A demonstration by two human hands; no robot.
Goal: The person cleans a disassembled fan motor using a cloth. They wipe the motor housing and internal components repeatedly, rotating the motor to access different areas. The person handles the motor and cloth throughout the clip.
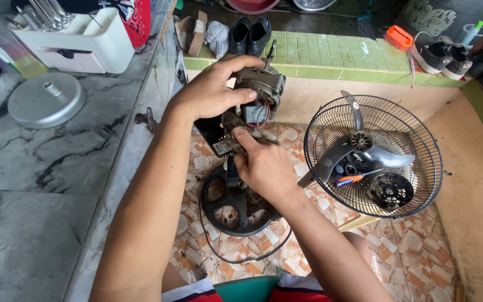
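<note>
My left hand (pixel 211 92) grips the top of a bare fan motor (pixel 261 89) with exposed wires and a shaft pointing up. Lower down, my right hand (pixel 264 165) holds the dusty motor housing, its fingers pressing on the underside. The motor sits on a black neck above the round black fan base (pixel 225 204), which stands on the mosaic floor. A black power cord (pixel 236 258) loops around the base.
A black wire fan guard (pixel 420 140) lies to the right, holding a grey blade (pixel 387 158), a screwdriver (pixel 347 179) and a round black part (pixel 389 190). A marble counter (pixel 40 168) on the left bears a metal lid (pixel 46 100) and a white rack (pixel 85 39). Shoes (pixel 250 33) stand on a green tiled ledge (pixel 331 61).
</note>
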